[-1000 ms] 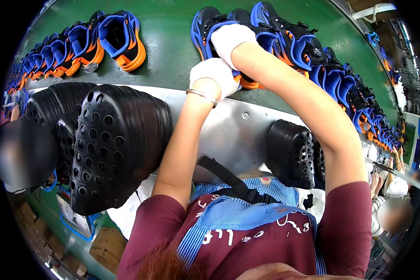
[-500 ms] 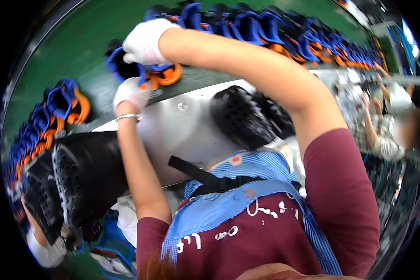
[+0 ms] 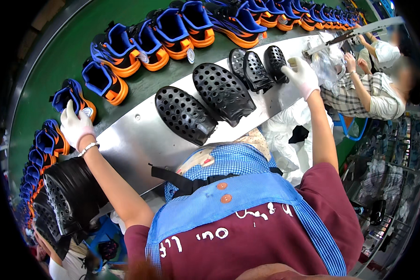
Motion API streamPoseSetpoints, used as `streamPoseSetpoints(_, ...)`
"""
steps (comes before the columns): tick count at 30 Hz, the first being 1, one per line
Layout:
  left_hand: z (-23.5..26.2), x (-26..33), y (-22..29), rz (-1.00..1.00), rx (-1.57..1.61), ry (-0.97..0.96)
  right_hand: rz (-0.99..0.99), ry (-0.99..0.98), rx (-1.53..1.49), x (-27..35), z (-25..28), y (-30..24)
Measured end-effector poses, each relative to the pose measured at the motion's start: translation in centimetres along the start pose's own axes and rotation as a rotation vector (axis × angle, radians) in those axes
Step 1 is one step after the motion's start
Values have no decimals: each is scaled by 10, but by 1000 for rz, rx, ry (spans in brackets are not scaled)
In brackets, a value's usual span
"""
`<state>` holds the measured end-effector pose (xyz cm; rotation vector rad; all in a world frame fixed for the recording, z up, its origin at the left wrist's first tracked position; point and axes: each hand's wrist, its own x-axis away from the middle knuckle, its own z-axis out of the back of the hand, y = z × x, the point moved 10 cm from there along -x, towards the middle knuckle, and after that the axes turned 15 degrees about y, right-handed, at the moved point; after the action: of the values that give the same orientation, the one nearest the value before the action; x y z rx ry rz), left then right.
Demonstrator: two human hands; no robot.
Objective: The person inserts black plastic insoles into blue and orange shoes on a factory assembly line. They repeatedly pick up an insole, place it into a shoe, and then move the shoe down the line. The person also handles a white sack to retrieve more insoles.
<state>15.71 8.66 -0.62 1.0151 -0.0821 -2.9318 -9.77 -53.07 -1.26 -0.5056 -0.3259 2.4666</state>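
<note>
My left hand [image 3: 76, 125], in a white glove, is at a black, blue and orange sports shoe [image 3: 70, 95] on the left. Its fingers are stretched apart against the shoe's near side. Across the metal ledge, my gloved right hand [image 3: 303, 78] reaches to a small black perforated shoe insert [image 3: 275, 59]. The fingertips meet that insert's right edge, thumb and fingers apart. Beside it lie another pair of small inserts [image 3: 255, 70]. Two larger perforated inserts, one on the left [image 3: 184, 112] and one on the right [image 3: 221, 88], rest toward the middle of the ledge.
Rows of matching shoes [image 3: 170, 30] line the green surface [image 3: 46, 60] beyond the metal ledge [image 3: 130, 140]. Stacked black inserts [image 3: 74, 191] stand at the lower left. White plastic bags [image 3: 284, 140] hang at the near right. Co-workers sit at the right [image 3: 382, 93] and lower left.
Both hands were together at one shoe. My right hand has left it and swung right to the small inserts; my left hand is now lower. The view has shifted, showing more of the ledge.
</note>
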Motion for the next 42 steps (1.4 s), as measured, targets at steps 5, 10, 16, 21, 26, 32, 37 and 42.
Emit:
streamPoseSetpoints(5, 14, 15, 31, -53, 229, -52, -33, 49, 72, 23, -25, 18)
streamPoseSetpoints(10, 17, 28, 70, -166, 358, -51, 110, 169, 126, 26, -16, 11)
streamPoseSetpoints(16, 22, 29, 89, -15, 506, -214, -65, 54, -52, 28, 7, 23)
streamPoseSetpoints(21, 40, 23, 95, 65, 624, -219, 18, 139, -178, 18, 63, -33)
streamPoseSetpoints(26, 75, 34, 169, 270, 1532, -601, 491, 97, -493, 27, 98, -205)
streamPoseSetpoints(32, 98, 60, 179, 464, 2317, -963, 892, -253, -678, 87, 60, -384)
streamPoseSetpoints(37, 52, 70, 113, 859, 2042, -666, 848, -302, -499, 97, 8, -420)
streamPoseSetpoints(42, 38, 64, 88, 944, 2107, -563, 899, -339, -364, 104, -26, -454)
